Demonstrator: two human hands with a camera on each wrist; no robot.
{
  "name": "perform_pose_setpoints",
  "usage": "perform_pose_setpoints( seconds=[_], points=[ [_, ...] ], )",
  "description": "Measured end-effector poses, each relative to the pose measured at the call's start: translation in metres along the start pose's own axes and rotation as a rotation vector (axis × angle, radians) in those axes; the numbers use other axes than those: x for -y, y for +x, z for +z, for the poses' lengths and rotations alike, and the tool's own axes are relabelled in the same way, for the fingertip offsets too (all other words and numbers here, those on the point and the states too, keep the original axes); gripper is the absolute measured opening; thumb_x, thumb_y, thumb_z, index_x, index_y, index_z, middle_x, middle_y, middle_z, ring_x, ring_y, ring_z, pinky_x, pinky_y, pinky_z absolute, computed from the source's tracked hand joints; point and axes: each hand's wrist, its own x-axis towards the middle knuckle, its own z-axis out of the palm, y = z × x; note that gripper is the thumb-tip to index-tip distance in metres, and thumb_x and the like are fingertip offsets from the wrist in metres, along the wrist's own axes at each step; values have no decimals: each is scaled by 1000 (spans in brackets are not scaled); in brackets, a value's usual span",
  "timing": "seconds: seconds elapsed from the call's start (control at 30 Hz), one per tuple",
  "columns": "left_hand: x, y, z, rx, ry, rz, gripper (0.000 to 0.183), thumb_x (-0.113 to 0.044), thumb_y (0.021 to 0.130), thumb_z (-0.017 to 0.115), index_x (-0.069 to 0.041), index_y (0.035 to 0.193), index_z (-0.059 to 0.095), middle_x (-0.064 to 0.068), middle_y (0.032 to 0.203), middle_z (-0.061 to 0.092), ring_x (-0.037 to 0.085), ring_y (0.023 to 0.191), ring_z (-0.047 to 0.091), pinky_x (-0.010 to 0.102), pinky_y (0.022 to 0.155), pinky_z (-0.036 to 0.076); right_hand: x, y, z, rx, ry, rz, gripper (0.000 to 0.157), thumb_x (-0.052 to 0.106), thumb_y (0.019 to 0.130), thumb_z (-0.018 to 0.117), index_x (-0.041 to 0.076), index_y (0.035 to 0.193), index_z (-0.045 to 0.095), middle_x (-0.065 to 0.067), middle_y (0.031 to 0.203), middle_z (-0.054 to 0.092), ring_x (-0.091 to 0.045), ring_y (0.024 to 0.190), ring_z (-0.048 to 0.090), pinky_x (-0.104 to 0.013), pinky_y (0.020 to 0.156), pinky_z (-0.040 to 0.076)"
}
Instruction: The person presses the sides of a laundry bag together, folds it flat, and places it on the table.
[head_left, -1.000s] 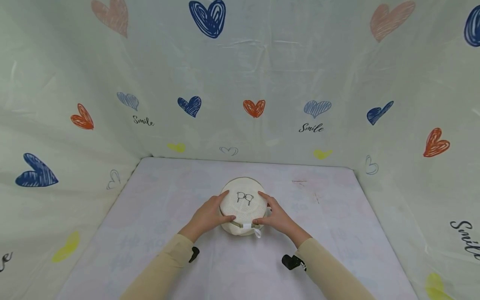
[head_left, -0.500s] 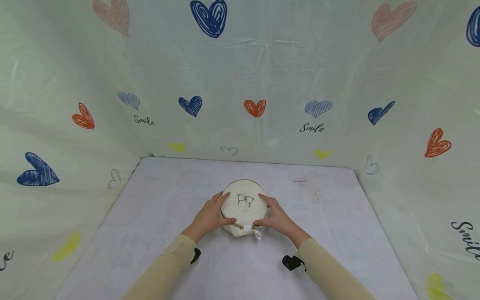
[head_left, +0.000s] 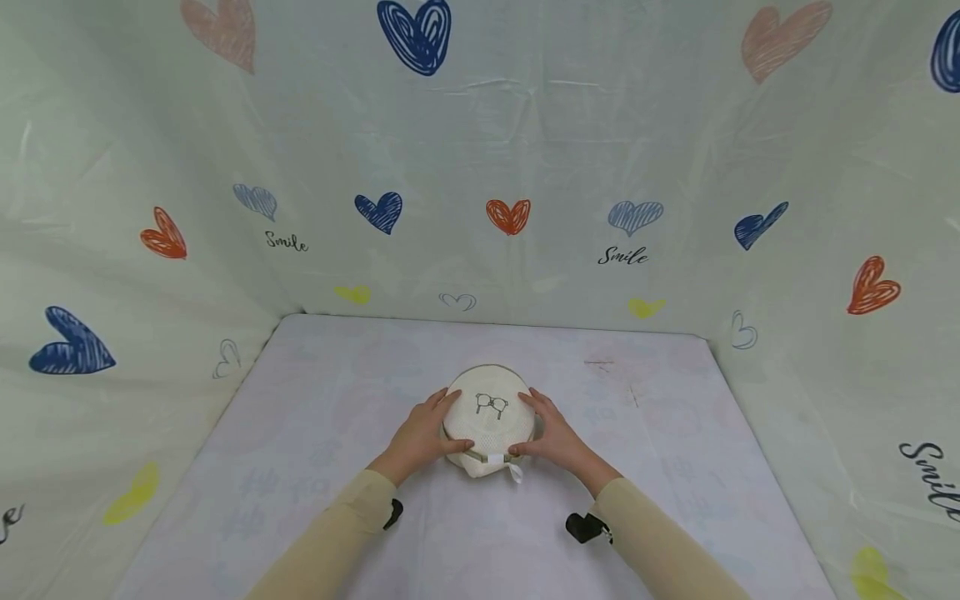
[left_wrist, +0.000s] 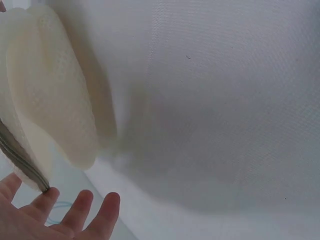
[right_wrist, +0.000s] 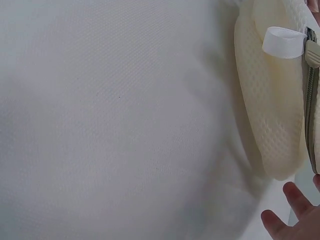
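Note:
A round cream mesh laundry bag (head_left: 491,421), with a small black line drawing on its top, is held between both hands over the middle of the table. My left hand (head_left: 420,433) grips its left side, thumb on the near part of the top. On the opposite side my right hand (head_left: 557,435) grips it the same way. A zipper (left_wrist: 22,162) runs around the bag's edge. In the right wrist view a white loop (right_wrist: 284,43) sticks out beside the zipper pull (right_wrist: 313,52). The underside sags below the zipper, and its soft wall looks creased in both wrist views.
The table (head_left: 337,367) is covered by a pale cloth with faint reddish marks at the back right. A curtain (head_left: 570,150) printed with hearts and "Smile" surrounds its back and sides. Dark devices (head_left: 587,527) sit at both wrists.
The bag has shifted slightly toward the near side, and its lower fabric now hangs in a more pointed fold. Both hands have moved with it, keeping their grip.

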Motion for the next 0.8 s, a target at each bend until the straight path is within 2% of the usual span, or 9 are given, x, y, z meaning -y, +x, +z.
perform_pose_setpoints(
  seconds=[0.23,0.4,0.8],
  points=[
    [2,1,5,9,35,-12,94,-53,77,78,-13,152,36,18,154,32,44,133,36,57,102,38,-4,1,2,3,-3,10,99,27,69,91,5,149,37,-20,158,21,-42,143,19,-61,109,24],
    [3,1,6,6,58,-19,94,-54,77,77,-15,152,35,15,156,29,43,135,34,62,98,38,-8,3,5,13,-54,-3,100,28,68,91,5,149,37,-21,157,23,-43,141,23,-61,108,26],
    [5,-1,8,0,95,-1,93,-57,78,75,-14,151,37,13,157,28,42,134,35,63,96,40,-16,5,10,9,-146,1,100,35,68,90,7,149,39,-18,157,26,-45,139,27,-65,105,27]
  ],
)
